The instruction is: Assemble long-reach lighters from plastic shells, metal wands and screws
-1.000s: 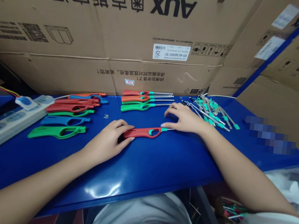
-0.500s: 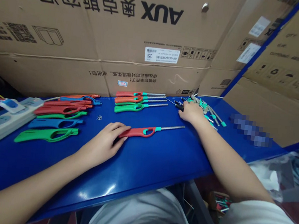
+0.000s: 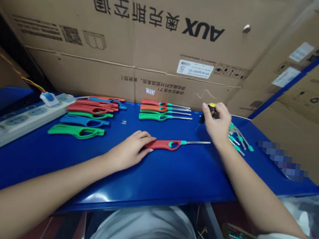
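Note:
My left hand [image 3: 131,151] is closed around the handle end of a red gas lighter [image 3: 163,145], which lies on the blue table with its metal tube pointing right. Raised a little above the table, my right hand [image 3: 218,125] grips a screwdriver [image 3: 211,109] with a black handle and yellow end; its shaft hangs down and is hard to make out. Beyond the held lighter, several assembled lighters [image 3: 156,108] in red, orange and green lie side by side. Partly behind my right hand is a pile of metal tubes with teal ends [image 3: 240,139].
Several handle shells without tubes [image 3: 82,121] lie at the left, beside a white power strip [image 3: 36,112]. Small metal bits [image 3: 124,122] rest mid-table. Cardboard [image 3: 162,50] walls the back and right. Below the table at right stands a box of parts [image 3: 239,238].
My right hand has picked up the screwdriver from beside the tube pile and lifted it, turning it upright. My left hand stays on the red lighter. The camera view has shifted left.

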Action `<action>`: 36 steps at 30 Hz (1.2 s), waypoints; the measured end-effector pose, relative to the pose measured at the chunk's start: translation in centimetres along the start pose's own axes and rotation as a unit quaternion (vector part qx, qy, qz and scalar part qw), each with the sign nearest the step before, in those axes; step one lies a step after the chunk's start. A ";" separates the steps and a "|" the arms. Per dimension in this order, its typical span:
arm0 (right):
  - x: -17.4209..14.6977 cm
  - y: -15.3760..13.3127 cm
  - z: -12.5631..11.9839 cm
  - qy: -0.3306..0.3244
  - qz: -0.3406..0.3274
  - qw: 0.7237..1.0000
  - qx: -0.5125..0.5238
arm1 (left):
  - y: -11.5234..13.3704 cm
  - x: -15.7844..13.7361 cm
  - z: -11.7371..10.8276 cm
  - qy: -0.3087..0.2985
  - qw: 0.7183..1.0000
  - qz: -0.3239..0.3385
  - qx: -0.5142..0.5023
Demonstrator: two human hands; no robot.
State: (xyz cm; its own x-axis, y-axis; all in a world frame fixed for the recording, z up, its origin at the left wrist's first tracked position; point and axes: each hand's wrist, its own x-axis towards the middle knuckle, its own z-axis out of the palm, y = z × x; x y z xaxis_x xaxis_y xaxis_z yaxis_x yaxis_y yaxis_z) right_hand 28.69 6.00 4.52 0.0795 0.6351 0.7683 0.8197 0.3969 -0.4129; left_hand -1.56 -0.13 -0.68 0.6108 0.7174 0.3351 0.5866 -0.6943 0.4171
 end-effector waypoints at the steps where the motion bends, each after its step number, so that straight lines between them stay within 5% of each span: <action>1: -0.4 -1.1 0.3 -0.015 -0.007 0.999 0.033 | 0.1 0.0 0.1 -0.001 1.000 0.003 0.001; 6: -1.8 -6.3 2.7 -0.190 -0.040 0.961 0.197 | 0.9 -0.3 0.5 0.014 1.000 0.023 0.012; 11: -1.5 -9.7 6.2 -0.295 0.012 0.900 0.321 | 1.8 -0.6 0.3 0.006 0.999 0.034 0.008; 23: -1.1 -13.3 13.4 -0.307 0.036 0.832 0.460 | 1.8 -0.7 0.7 -0.004 1.000 0.027 0.001; 36: -1.7 -12.8 11.7 -0.249 0.036 0.839 0.482 | 1.7 -0.8 1.0 0.010 1.000 0.025 -0.008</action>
State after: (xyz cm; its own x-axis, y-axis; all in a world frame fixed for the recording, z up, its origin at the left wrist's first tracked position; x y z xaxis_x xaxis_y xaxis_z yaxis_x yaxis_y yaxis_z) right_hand 11.40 7.57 2.80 -0.3346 0.7837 0.5233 -0.0354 0.5445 -0.8380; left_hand -0.55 -1.98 -1.09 0.6287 0.6828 0.3721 0.5472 -0.7284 0.4122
